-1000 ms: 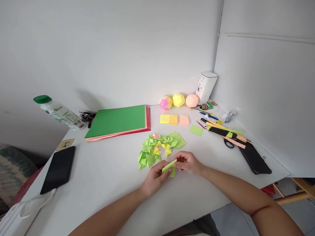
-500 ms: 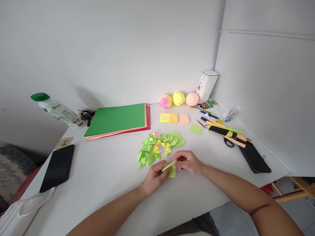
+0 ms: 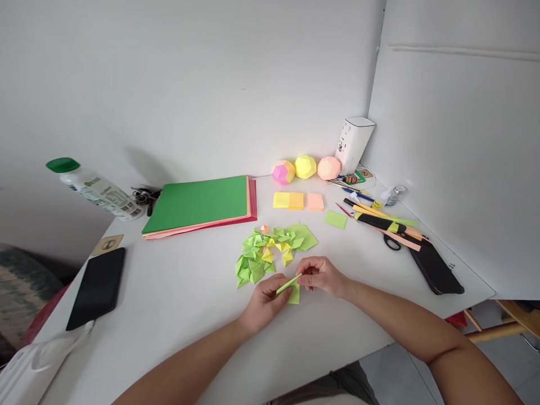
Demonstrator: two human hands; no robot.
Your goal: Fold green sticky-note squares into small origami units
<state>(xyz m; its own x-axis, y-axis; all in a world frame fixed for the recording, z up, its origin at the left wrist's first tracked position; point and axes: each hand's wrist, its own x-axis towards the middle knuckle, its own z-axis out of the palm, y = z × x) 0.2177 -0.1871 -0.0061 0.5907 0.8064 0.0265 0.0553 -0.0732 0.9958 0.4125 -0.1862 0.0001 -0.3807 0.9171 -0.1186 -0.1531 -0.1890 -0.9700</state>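
Observation:
A light green piece of paper, partly folded up along one side, is held low over the front of the table. My left hand is closed on its left side, the thumb lying across it. At the upper right end of the fold, my right hand pinches the paper between thumb and fingers. Just beyond my hands lies a heap of folded green paper pieces, with a few yellow pieces and small orange ones among them. Part of the held paper is hidden behind my fingers.
Paper pads and faceted paper balls sit at the back. Coloured sheets are stacked on the left, near a bottle and a phone. A cutter, scissors and a black case lie right.
The view has shifted slightly. Both hands keep the same hold on the green paper, with hardly any visible movement.

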